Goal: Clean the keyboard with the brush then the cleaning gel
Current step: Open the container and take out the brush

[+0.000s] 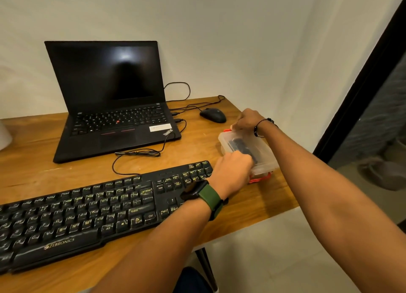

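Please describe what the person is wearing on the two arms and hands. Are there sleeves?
No sleeves show; both forearms are bare. The left wrist carries a dark smartwatch on a green strap. The right wrist wears a thin black cord bracelet with small dark beads. No rings or gloves can be seen on the left hand or right hand.

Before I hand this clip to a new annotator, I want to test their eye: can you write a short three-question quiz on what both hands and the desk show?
1. True or false: the left hand rests on the keyboard.
2. Which object do both hands touch? A) mouse B) clear plastic box C) laptop
3. Fill in: the right hand is at the box's ____ end, near an orange latch.

Key:
1. False; it is at the box, above the keyboard's right end.
2. B
3. far
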